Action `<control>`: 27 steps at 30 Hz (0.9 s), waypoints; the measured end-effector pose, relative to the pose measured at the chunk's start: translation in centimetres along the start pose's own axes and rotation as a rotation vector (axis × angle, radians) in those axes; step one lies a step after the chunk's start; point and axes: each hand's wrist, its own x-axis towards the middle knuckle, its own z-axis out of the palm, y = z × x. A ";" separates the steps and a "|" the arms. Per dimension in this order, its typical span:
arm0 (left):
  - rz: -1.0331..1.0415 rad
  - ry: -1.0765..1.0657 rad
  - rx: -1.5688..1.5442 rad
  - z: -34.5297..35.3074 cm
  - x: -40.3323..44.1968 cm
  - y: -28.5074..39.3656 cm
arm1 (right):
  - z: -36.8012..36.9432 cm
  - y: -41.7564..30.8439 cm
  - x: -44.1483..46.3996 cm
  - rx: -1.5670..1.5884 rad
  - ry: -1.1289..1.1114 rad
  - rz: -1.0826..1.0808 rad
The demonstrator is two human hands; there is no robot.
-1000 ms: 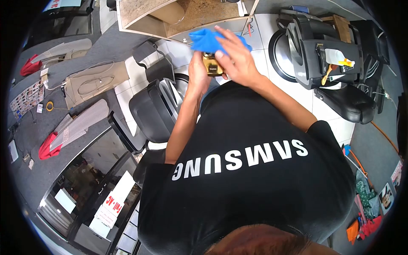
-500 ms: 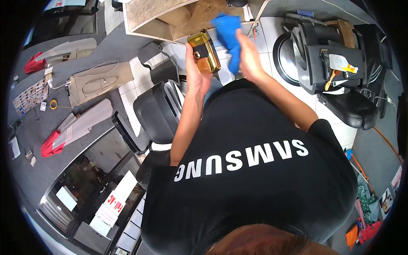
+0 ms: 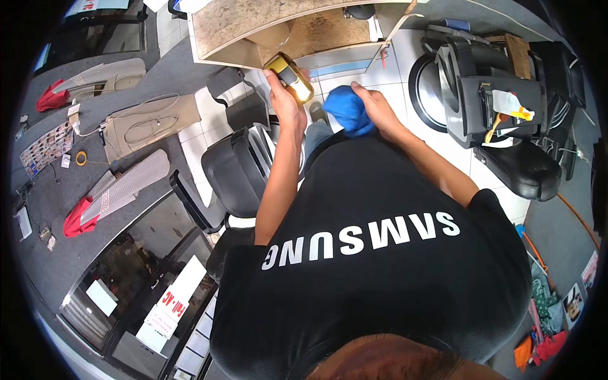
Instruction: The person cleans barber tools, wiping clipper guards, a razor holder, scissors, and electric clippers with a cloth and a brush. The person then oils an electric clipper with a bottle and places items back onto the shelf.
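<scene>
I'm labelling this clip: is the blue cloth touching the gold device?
No, the right hand holds the blue cloth visibly apart from the gold device in the left hand.

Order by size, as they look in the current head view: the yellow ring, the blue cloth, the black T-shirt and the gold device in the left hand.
From largest to smallest:
1. Black T-shirt
2. Blue cloth and gold device: too alike to rank
3. Yellow ring
</scene>
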 end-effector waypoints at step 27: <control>-0.129 -0.366 0.967 0.2 2.8 -0.8 | -0.8 -1.2 5.4 0.139 -0.191 -0.051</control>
